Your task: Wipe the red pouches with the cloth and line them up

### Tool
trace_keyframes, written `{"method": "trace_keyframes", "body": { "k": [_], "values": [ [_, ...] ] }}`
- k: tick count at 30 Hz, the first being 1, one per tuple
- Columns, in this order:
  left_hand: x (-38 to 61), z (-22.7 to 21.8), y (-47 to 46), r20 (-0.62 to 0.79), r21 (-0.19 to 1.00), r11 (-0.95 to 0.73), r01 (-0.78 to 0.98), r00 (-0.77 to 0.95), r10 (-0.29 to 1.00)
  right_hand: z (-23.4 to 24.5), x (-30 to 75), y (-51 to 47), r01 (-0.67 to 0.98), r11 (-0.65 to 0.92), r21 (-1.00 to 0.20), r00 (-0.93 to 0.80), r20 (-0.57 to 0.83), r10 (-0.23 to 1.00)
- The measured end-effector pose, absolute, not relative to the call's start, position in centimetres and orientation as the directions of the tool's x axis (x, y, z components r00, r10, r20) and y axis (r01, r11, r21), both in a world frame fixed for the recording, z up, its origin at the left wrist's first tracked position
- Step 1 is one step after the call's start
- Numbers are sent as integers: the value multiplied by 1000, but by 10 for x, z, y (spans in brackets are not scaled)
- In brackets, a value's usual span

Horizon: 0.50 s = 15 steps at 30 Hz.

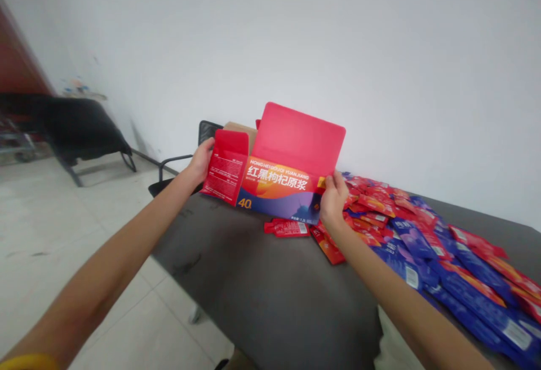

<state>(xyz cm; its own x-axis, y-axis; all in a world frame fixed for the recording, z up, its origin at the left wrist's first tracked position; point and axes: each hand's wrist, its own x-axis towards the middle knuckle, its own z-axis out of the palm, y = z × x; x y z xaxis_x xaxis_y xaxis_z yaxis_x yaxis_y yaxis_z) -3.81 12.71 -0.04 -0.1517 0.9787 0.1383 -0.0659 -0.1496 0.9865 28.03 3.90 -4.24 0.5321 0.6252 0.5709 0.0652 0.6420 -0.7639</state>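
I hold a long red, orange and purple carton (276,187) with white Chinese lettering up above the dark grey table (262,280). Its red lid flap (298,139) stands open and a red end flap hangs out on the left. My left hand (202,161) grips the carton's left end behind that flap. At the right end my right hand (333,198) is closed on the carton's lower corner. Red sachets (289,227) lie on the table just below the carton.
A large heap of red and blue sachets (426,240) covers the table's right side. A brown cardboard box (240,129) and a black chair (186,161) stand behind the carton. Another dark chair (80,128) stands far left on the tiled floor, by a white wall.
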Motion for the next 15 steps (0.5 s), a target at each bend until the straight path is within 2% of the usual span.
{"method": "trace_keyframes", "body": {
  "k": [3, 5, 11, 15],
  "values": [
    [-19, 8, 90, 277, 934, -272, -231, -11, 961, -23, 283, 17, 105, 688, -718, 507, 634, 584],
    [-4, 7, 66, 321, 910, -304, -282, 14, 947, -17, 284, 1, 110, 696, -710, 496, 646, 581],
    [27, -26, -2, 291, 902, -259, -346, 44, 956, -48, 290, -63, -23, 637, -771, 595, 501, 628],
    [42, -50, -31, 241, 913, -237, -333, -30, 970, -75, 291, -104, -96, 609, -788, 614, 434, 659]
  ]
}}
